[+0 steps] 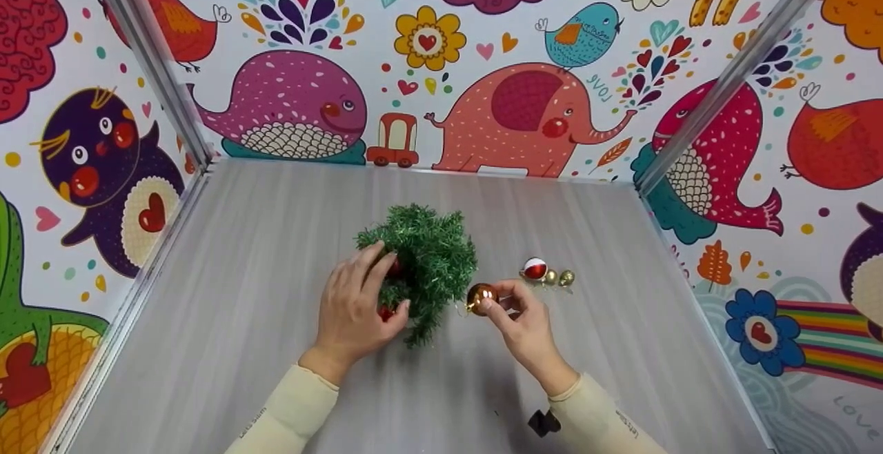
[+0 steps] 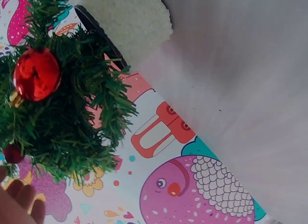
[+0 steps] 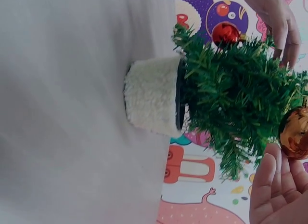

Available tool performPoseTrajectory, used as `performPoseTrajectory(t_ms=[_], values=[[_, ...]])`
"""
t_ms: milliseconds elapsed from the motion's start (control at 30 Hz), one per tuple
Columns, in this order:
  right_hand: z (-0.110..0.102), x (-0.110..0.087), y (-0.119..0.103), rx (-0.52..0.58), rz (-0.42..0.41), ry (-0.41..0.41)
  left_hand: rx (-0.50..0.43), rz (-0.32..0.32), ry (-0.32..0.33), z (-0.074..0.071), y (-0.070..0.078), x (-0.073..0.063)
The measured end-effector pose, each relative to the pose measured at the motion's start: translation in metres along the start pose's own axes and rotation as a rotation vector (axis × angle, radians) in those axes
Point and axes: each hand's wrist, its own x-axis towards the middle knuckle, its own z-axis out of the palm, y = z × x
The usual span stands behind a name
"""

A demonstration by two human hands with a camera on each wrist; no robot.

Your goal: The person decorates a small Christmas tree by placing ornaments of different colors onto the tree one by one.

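Note:
A small green artificial Christmas tree (image 1: pixel 441 254) stands in front of me, its white textured pot (image 3: pixel 153 95) visible in the right wrist view. My left hand (image 1: pixel 355 302) is at the tree's left side, fingers loosely bent and fingertips at the branches near the red baubles. One shiny red bauble (image 2: pixel 37 74) hangs among the needles in the left wrist view. At the right of the tree, my right hand (image 1: pixel 521 312) pinches a shiny copper-gold bauble (image 1: pixel 483 298) between thumb and fingers. The bauble's thin hanging loop points toward the branches.
Right of the tree on the grey table (image 1: pixel 269 247) lie a red and white bauble (image 1: pixel 534 268) and small gold ornaments (image 1: pixel 566 278). A small black object (image 1: pixel 543 423) is by the right sleeve. Printed panels (image 1: pixel 296 102) enclose the back and sides.

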Motion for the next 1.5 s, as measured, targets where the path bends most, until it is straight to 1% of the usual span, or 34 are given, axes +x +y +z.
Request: performPoseTrajectory(t_ms=[67, 167, 267, 333, 433, 567, 700, 867, 1033, 1133, 1333, 1500], values=[[0.002, -0.001, -0.002, 0.007, 0.010, -0.008, 0.002, 0.065, 0.044, 0.001, 0.003, 0.002], [0.006, -0.002, -0.003, 0.016, 0.023, -0.021, 0.005, 0.176, 0.078, 0.003, 0.008, 0.004], [0.010, -0.004, -0.003, 0.024, 0.031, -0.037, 0.017, 0.282, 0.075, 0.006, 0.015, 0.005], [0.012, -0.005, -0.003, 0.036, 0.040, -0.050, 0.024, 0.339, 0.062, 0.008, 0.019, 0.004], [0.015, -0.007, -0.002, 0.053, 0.056, -0.076, 0.022, 0.395, 0.040, 0.012, 0.025, 0.002], [0.017, -0.009, -0.003, 0.051, 0.071, -0.105, 0.021, 0.426, 0.033, 0.018, 0.032, -0.001], [0.018, -0.010, -0.002, 0.054, 0.076, -0.123, 0.018, 0.443, 0.055, 0.021, 0.036, -0.002], [0.019, -0.010, 0.001, 0.068, 0.084, -0.139, -0.001, 0.462, 0.089, 0.022, 0.039, -0.002], [0.021, -0.012, 0.006, 0.058, 0.106, -0.160, -0.042, 0.459, 0.086, 0.018, 0.039, -0.003], [0.022, -0.013, 0.011, 0.046, 0.130, -0.195, -0.082, 0.426, 0.059, 0.015, 0.039, -0.004], [0.026, -0.012, 0.018, 0.039, 0.157, -0.283, -0.120, 0.313, -0.032, 0.012, 0.037, -0.005], [0.029, -0.011, 0.021, 0.045, 0.172, -0.343, -0.123, 0.266, -0.057, 0.013, 0.036, -0.004]])
